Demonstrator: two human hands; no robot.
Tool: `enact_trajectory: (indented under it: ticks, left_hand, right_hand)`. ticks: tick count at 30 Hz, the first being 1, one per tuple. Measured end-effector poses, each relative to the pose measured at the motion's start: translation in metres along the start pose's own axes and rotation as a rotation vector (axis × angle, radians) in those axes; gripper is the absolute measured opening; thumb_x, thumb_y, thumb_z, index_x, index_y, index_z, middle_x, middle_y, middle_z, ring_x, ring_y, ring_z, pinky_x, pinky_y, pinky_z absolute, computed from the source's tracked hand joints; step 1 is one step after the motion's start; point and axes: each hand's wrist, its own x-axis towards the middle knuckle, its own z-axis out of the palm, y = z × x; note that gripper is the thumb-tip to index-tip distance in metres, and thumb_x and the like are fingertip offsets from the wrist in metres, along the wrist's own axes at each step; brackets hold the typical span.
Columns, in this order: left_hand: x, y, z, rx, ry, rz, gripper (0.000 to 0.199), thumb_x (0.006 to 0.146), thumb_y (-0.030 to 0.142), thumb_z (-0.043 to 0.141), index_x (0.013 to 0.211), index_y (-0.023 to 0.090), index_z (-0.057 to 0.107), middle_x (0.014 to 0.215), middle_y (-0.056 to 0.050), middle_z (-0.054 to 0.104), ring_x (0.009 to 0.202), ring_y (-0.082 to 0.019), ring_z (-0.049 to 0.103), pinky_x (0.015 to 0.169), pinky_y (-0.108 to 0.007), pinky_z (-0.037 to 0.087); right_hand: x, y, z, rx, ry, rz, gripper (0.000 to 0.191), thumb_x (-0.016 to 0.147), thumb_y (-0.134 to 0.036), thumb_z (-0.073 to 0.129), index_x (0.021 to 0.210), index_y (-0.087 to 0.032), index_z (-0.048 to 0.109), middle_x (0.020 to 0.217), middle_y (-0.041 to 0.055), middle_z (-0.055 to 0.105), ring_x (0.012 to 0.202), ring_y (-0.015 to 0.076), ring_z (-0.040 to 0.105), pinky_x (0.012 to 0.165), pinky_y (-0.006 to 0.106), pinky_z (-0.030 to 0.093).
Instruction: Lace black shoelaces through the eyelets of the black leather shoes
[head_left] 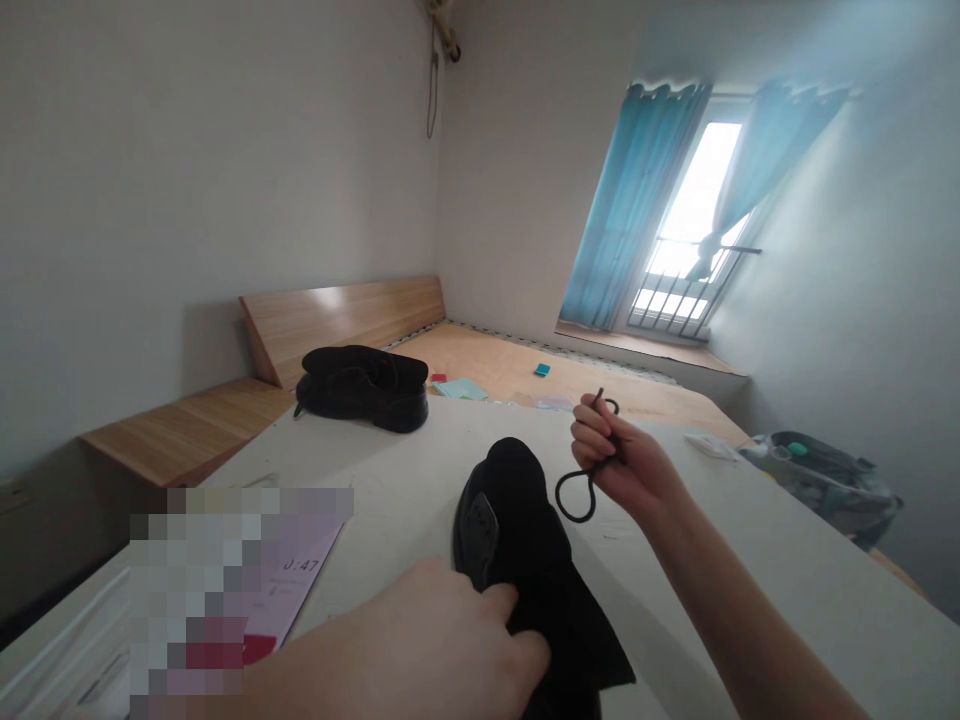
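**A:** ok what's on the table rn? standing by the door, can't see much

**B:** person's got a black shoe (525, 540) lying on the white table (787, 560), right in front of them, toe pointing away twd the window. Left hand (442, 640) is clamped on the near end of it, heel/opening side, fingers wrapped over the edge, thumb on top. There's a grey patch on the shoe's left side, prob a tag or insole bit, can't tell which.

**A:** and the other hand?

**B:** right hand (622, 460) is up off the table, just beside the shoe's toe, to the right of it. Fingers pinched shut on a black shoelace (581, 490). Lace makes a loop hanging below the fingers, and a short end sticks up above the knuckles. Loop is close to the shoe but apart from it afaict.

**A:** hands together or apart?

**B:** apart. Left one low and near the body, right one further out and higher.

**A:** other stuff?

**B:** second black shoe (364, 385) at the far left edge of the table, well apart from the first, lying on its side-ish. Pinkish paper sheet (300, 575) left of the near shoe, w/ some digits on it. Behind the table there's a bare wooden bed frame (337, 315) against the wall w/ a few small coloured bits on the slats. Blue curtains (630, 210) at the bright window in the far corner. Grey bag or basket thing (825, 480) on the right past the table edge, can't tell what's in it.
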Motion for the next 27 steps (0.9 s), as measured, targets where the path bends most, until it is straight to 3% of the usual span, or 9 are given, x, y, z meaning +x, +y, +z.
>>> enact_trajectory:
  ticks: [3,6,8,10,13,16,21,25,27]
  left_hand:
    - [0.003,0.002,-0.004,0.148,-0.112,0.02,0.037,0.085,0.014,0.053,0.121,0.018,0.062,0.1,-0.013,0.072,0.08,-0.029,0.069,0.056,-0.033,0.048]
    - [0.003,0.004,-0.004,0.179,-0.088,0.051,0.033,0.088,0.014,0.05,0.117,0.019,0.063,0.096,-0.011,0.072,0.073,-0.028,0.069,0.048,-0.032,0.039]
    - [0.002,0.005,-0.003,0.138,-0.08,0.04,0.029,0.087,0.016,0.052,0.112,0.02,0.065,0.095,-0.01,0.072,0.07,-0.025,0.068,0.046,-0.031,0.033]
    - [0.002,0.006,-0.002,0.112,-0.08,0.023,0.028,0.086,0.017,0.052,0.11,0.02,0.066,0.094,-0.01,0.072,0.073,-0.025,0.068,0.048,-0.03,0.033]
    - [0.004,0.005,-0.001,0.121,-0.068,0.021,0.03,0.087,0.017,0.052,0.113,0.02,0.065,0.096,-0.011,0.072,0.073,-0.024,0.068,0.051,-0.029,0.038]
    - [0.009,0.002,0.001,0.114,-0.07,0.034,0.031,0.087,0.017,0.052,0.114,0.02,0.066,0.097,-0.012,0.071,0.066,-0.024,0.068,0.051,-0.03,0.042]
    - [0.01,0.002,-0.001,0.107,-0.085,0.017,0.03,0.086,0.021,0.053,0.114,0.02,0.065,0.101,-0.014,0.071,0.075,-0.029,0.069,0.059,-0.036,0.049]
    - [0.008,0.005,-0.002,0.118,-0.104,0.021,0.031,0.087,0.018,0.051,0.116,0.018,0.064,0.104,-0.014,0.07,0.083,-0.031,0.069,0.064,-0.038,0.051]
    - [0.009,0.003,0.001,0.125,-0.099,0.045,0.033,0.086,0.014,0.051,0.116,0.017,0.063,0.103,-0.013,0.071,0.081,-0.03,0.069,0.063,-0.037,0.051]
  right_hand:
    - [-0.018,-0.032,0.028,0.158,0.002,-0.064,0.022,0.096,-0.04,0.029,0.08,-0.027,0.037,0.071,-0.0047,0.01,0.05,0.0149,0.013,0.044,0.027,0.026]
    - [-0.032,-0.04,0.052,0.309,-0.13,-0.045,0.011,0.092,-0.036,0.042,0.089,-0.026,0.04,0.071,-0.0034,0.029,0.056,0.0141,0.035,0.053,0.028,0.036]
    - [-0.036,-0.035,0.058,0.112,-0.208,-0.051,0.011,0.09,-0.032,0.049,0.095,-0.026,0.042,0.079,-0.001,0.045,0.069,0.0154,0.047,0.065,0.031,0.042]
    - [-0.036,-0.027,0.057,-0.225,-0.247,-0.075,0.014,0.087,-0.025,0.054,0.098,-0.025,0.046,0.089,0.0006,0.054,0.082,0.0172,0.052,0.077,0.034,0.043]
    - [-0.031,-0.018,0.049,-0.627,-0.241,-0.114,0.017,0.084,-0.018,0.055,0.1,-0.024,0.051,0.097,0.0019,0.06,0.095,0.0202,0.053,0.088,0.039,0.041]
    - [-0.026,-0.015,0.043,-0.848,-0.188,-0.183,0.018,0.085,-0.018,0.055,0.102,-0.022,0.055,0.103,0.0039,0.061,0.1,0.0218,0.052,0.093,0.043,0.039]
    - [-0.031,-0.021,0.049,-1.067,-0.284,-0.229,0.015,0.089,-0.017,0.053,0.088,-0.02,0.068,0.094,0.0053,0.066,0.092,0.0232,0.056,0.088,0.044,0.043]
    - [-0.041,-0.026,0.055,-1.077,-0.492,-0.286,0.025,0.085,-0.008,0.05,0.079,-0.021,0.071,0.105,0.0046,0.066,0.108,0.0239,0.055,0.107,0.048,0.031]
    - [-0.044,-0.026,0.056,-1.052,-0.511,-0.317,0.026,0.086,-0.01,0.049,0.079,-0.021,0.071,0.113,0.0047,0.064,0.117,0.0245,0.052,0.113,0.049,0.024]
